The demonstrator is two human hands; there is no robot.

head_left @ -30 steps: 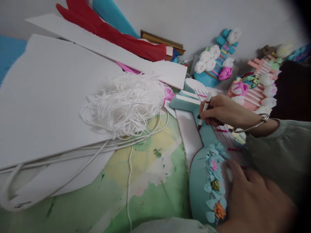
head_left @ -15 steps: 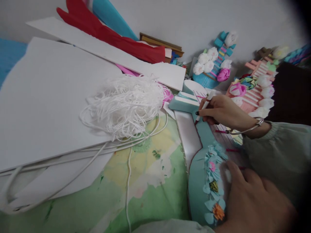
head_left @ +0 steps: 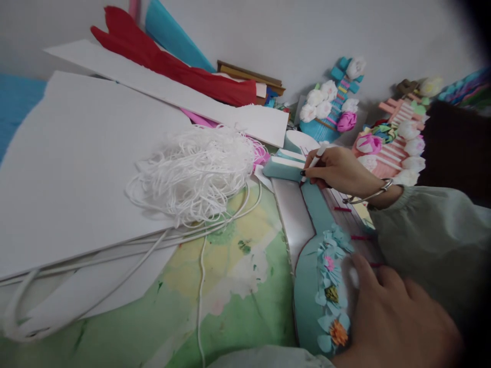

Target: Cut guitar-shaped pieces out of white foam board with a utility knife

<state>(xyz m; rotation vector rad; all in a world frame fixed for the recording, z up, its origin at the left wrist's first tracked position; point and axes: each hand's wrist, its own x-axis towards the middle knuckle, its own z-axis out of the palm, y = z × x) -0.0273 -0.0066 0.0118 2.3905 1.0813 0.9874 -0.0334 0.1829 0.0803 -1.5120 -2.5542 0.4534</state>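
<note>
My right hand (head_left: 337,171) is closed around a white marker pen (head_left: 317,158) with a dark red tip. The tip touches the white board (head_left: 293,209) along the neck edge of a teal guitar-shaped cutout (head_left: 312,271). A dark red line follows part of the cutout's outline. Paper flowers (head_left: 332,294) in light blue, pink, olive and orange decorate the cutout's body. My left hand (head_left: 399,317) lies over the cutout's lower right side, fingers apart, partly hiding it. A teal block (head_left: 282,168) adjoins the top of the neck.
Left of the cutout lies a tangled heap of white cord (head_left: 199,176) partly on a large white sheet (head_left: 84,168). A green-yellow patterned cloth (head_left: 238,296) covers the table. Two flowered guitar crafts, one blue (head_left: 320,128) and one pink (head_left: 383,163), stand at the back. Red material (head_left: 172,66) lies behind.
My right hand has moved the pen tip a little up the neck edge, closer to the teal block. My left hand stays on the cutout. The view has shifted slightly.
</note>
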